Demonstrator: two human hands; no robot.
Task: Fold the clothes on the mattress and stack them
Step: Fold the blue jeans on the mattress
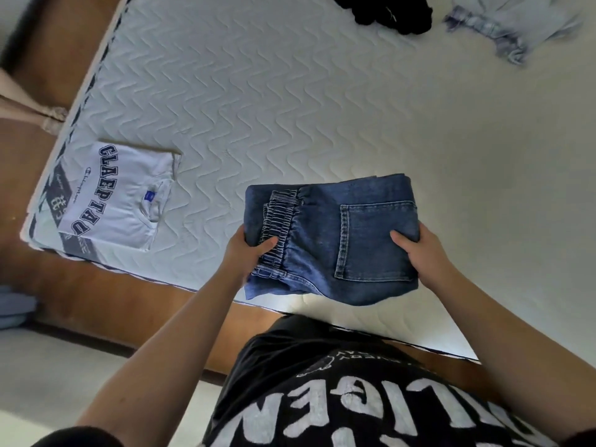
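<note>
Folded jeans (pixel 332 240) pinched by left grip (pixel 245 250), right grip (pixel 419 253), white shirt (pixel 119 195) nearby

Folded jeans (pixel 332 240) between both hands, T-shirt (pixel 116 195) lying left on mattress (pixel 290 108).

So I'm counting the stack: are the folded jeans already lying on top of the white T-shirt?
No, both hands, left hand and right hand, hold the folded jeans apart from the white T-shirt.

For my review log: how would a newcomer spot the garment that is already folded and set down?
Find the white quilted mattress and follow it to its near-left corner. There lies a flat, folded white T-shirt; dark blue block lettering sets it apart from the other clothes.
</note>
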